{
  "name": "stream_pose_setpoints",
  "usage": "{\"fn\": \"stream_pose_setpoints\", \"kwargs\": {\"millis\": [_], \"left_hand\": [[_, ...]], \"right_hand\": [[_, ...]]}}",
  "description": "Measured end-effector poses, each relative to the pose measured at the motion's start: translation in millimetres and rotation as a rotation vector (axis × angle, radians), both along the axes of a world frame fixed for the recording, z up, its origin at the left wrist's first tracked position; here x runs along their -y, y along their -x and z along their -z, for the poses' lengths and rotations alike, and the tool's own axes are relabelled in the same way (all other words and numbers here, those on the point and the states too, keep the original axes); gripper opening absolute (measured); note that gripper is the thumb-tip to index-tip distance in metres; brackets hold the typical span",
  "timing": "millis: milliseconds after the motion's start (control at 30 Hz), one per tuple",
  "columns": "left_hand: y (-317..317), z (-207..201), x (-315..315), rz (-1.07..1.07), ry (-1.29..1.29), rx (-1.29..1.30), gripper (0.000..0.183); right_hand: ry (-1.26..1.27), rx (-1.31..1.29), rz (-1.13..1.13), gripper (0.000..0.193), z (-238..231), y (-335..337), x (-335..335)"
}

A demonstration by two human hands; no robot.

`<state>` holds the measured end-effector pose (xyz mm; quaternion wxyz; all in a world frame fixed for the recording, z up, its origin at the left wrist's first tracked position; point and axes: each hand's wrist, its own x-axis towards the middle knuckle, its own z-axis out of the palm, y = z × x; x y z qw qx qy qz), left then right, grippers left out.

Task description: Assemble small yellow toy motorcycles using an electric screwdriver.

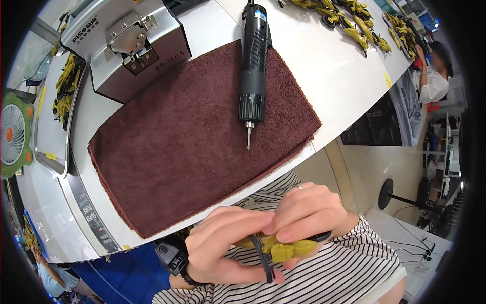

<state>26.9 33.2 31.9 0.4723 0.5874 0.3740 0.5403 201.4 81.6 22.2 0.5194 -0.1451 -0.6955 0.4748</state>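
Note:
Close to my body, just off the near edge of the table, both hands hold one small yellow plastic piece with black parts (pixel 293 250). My left hand (pixel 220 243) has its fingers curled around the left end, beside a thin black strip. My right hand (pixel 310 213) is closed over the other end from above, where a round black part partly shows under the fingers. Fingers hide much of the piece, so its exact kind is unclear. Beyond my hands, a black electric screwdriver (pixel 253 66) lies on a folded brown towel (pixel 177 147), its bit pointing toward me.
A metal screw feeder (pixel 136 55) stands behind the towel at the left. Beside it is a metal tray (pixel 63 164) with yellow-black pieces, then a green fan (pixel 12 134). More yellow-black pieces (pixel 349 23) lie at the far right. Other people sit at both sides.

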Motion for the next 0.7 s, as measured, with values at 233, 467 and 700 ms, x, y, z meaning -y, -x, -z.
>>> {"fn": "stream_pose_setpoints", "kwargs": {"millis": [233, 467, 700], "left_hand": [[7.2, -23.2, -4.1, -0.062, 0.045, -0.299, 0.068], [9.1, -19.5, -10.7, 0.049, -0.032, -0.166, 0.054], [14.8, -15.6, -14.6, 0.113, -0.106, -0.18, 0.033]], "right_hand": [[-0.085, 0.078, 0.077, 0.036, 0.2, -6.1, 0.1], [0.048, 0.067, -0.032, 0.041, 3.1, -9.6, -1.9], [0.169, -0.052, -0.098, 0.042, 13.3, -7.4, 2.1]]}}
